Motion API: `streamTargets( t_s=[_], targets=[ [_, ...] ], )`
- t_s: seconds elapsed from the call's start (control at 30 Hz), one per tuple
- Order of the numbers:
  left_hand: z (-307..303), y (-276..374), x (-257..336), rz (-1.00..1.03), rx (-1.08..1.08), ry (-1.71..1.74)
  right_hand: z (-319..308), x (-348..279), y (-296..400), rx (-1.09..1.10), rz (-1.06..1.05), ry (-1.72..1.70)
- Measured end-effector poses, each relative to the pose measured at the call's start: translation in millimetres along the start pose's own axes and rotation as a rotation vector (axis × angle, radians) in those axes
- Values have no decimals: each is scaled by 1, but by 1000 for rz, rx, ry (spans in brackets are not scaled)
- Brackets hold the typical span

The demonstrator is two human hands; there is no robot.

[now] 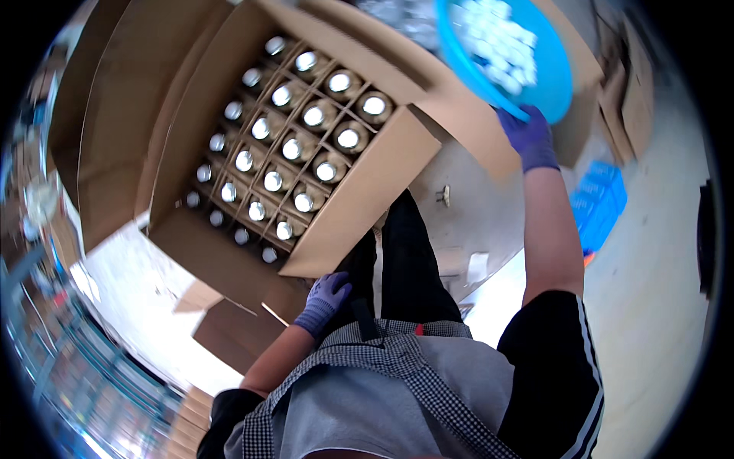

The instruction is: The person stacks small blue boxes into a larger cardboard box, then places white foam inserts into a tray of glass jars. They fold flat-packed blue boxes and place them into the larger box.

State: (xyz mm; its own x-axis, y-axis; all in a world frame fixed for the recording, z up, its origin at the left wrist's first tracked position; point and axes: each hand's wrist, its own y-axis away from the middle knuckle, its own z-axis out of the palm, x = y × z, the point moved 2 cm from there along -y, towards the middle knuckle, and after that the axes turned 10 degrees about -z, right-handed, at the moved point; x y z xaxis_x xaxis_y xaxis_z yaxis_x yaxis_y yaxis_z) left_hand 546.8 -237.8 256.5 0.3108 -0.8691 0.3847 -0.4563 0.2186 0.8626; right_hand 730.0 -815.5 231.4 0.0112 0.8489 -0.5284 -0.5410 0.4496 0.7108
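My right hand [528, 135], in a purple glove, grips the near rim of a blue plastic basin [553, 74]. White caps or similar small pieces [504, 51] lie in the basin, slightly blurred. My left hand [328, 295], in a purple knit glove, is at the near bottom corner of an open cardboard box [367, 192], its fingers curled; whether it holds anything is not plain. Rows of glass bottles with silvery white tops [313, 116] stand inside the box, parted by cardboard dividers [328, 90].
Box flaps [132, 103] spread at the left. Clear items [401, 17] fill another carton at the top. To the right, a blue package [599, 201] rests on the floor near folded cardboard [633, 97]. A brown carton [235, 333] lies at lower left, with shelving beyond.
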Motion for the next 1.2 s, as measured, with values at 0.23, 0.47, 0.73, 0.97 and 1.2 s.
streamTargets(
  t_s=[0.23,0.47,0.73,0.97,1.2],
  targets=[
    [0,7,-11,-130,-121,-82,-76,87,179,1,-28,-182],
    [36,-15,26,-93,-287,-395,-242,169,313,138,180,-501],
    [118,-50,95,7,-460,-653,-507,220,228,558,52,-454],
    [191,-76,113,-61,-531,-699,-711,184,71,899,-168,-442],
    [199,-97,115,-145,-428,-711,-707,153,69,752,-140,23]
  ],
)
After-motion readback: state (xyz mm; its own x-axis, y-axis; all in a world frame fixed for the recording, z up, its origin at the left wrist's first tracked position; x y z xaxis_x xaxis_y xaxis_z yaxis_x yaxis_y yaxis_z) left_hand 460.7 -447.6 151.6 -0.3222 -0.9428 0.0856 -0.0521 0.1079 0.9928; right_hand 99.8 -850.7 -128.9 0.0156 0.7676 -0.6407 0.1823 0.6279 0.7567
